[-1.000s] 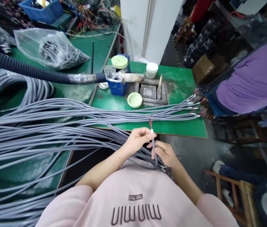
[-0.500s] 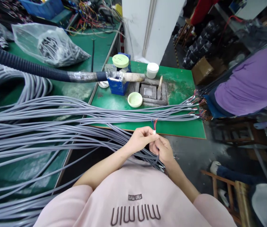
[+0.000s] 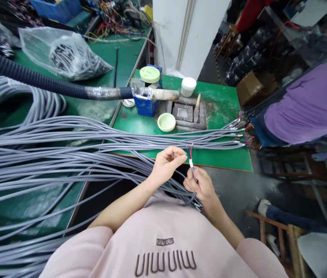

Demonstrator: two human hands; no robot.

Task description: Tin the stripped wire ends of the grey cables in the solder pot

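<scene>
L arm [image 3: 123, 204] reaches fwd from near left to far right, bare, elbow bent. R arm [image 3: 224, 220] comes in from near right to far left, also bare & bent, so the two converge approx. mid-scene. L hand [image 3: 167, 164] sits a bit farther out, wrist approx. in line w/ forearm; thumb [image 3: 179, 159] points right, index finger [image 3: 173, 149] arched beyond it, tips v. close tog., can't tell if touching. Other L fingers curl in, partly hidden. R hand [image 3: 200, 185] is slightly nearer & to the right, fingers curled in a grip, tips twd left; thumb pos. unclear. Hands close but apart.
</scene>
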